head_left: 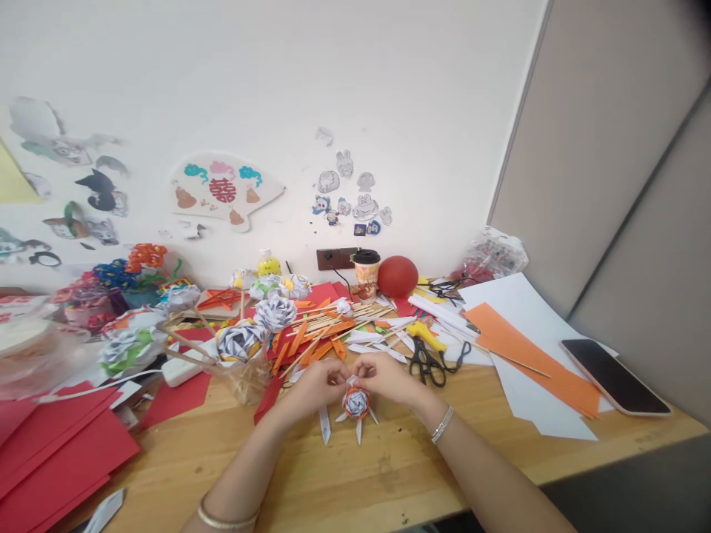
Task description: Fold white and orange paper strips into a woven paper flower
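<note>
Near the front of the table, a white and orange paper flower (356, 403) sits between my two hands, with white pointed petals sticking out below it. My left hand (321, 385) pinches at its upper left edge, thumb and finger closed. From the other side my right hand (383, 377) pinches a white petal at the top of the flower. The fingertips of both hands almost meet there. Just left of the flower, a loose folded white paper strip (324, 426) lies on the wood.
Black scissors (426, 366) and a yellow glue gun (426, 335) lie right of my hands. Behind are wooden sticks (316, 322), a cup (366, 275) and a red balloon (398, 276). Finished paper flowers (240, 342) and red sheets (67, 451) are left; orange paper (533, 355) and a phone (614, 376) right.
</note>
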Tool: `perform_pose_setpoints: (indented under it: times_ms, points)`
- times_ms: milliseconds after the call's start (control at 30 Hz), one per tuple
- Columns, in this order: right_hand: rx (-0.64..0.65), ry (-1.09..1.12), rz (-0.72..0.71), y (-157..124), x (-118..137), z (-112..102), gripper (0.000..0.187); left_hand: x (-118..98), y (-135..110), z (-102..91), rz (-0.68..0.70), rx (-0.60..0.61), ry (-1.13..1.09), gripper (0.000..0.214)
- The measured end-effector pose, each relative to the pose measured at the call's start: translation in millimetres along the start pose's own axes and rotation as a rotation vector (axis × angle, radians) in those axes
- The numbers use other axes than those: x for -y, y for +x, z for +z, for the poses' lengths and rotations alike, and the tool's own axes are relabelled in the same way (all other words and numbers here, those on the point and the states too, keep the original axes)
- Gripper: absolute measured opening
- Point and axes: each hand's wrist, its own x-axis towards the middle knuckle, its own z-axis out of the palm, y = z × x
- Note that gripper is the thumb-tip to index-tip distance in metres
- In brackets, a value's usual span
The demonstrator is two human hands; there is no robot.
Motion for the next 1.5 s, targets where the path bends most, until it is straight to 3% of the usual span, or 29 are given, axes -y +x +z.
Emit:
perform_pose_setpoints:
  times_ms: [133, 267, 333, 400, 433, 567, 633, 800, 1167, 1500]
  points:
    - [-0.1, -0.034, -0.034, -2.3, 13.6, -2.2, 0.001, -2.9, 1.7, -2.5, -0.058, -0.034, -0.144, 0.023]
    - [-0.329, 0.153, -0.063, -1.8, 27.3, -7.1, 0.007, -6.4, 3.1, 0.7, -0.166, -0.147, -0.572, 0.034]
    - [-0.435, 0.195, -0.055, -0.7, 28.1, -7.2, 0.016, -8.1, 3.0, 9.6, -0.257, -0.04, -0.849, 0.043]
    - [-0.471, 0.162, -0.058, 0.6, 25.4, -5.2, 0.021, -9.7, 2.9, 20.5, -0.313, 0.078, -0.984, 0.049]
    - [-0.465, 0.141, -0.062, 1.3, 23.5, -3.9, 0.022, -10.3, 3.1, 25.2, -0.312, 0.075, -1.01, 0.048]
    - [-0.395, 0.127, -0.039, 3.2, 18.8, -0.2, 0.018, -12.2, 4.2, 32.0, -0.334, -0.16, -0.914, 0.039]
    - [-0.361, 0.098, -0.014, 3.3, 19.1, -0.5, 0.017, -13.5, 4.3, 29.6, -0.344, -0.222, -0.851, 0.041]
    - [-0.318, 0.02, -0.016, 1.9, 21.3, -4.3, 0.015, -16.1, 3.7, 25.1, -0.31, -0.194, -0.824, 0.046]
    - [-0.244, -0.056, -0.017, -0.9, 28.3, -9.3, 0.008, -8.8, 5.9, 23.2, -0.318, -0.218, -0.532, 0.042]
    - [-0.338, -0.491, -0.24, -6.7, 23.7, 2.4, 0.019, 1.5, 10.6, 26.2, -0.24, -0.313, -0.39, 0.038]
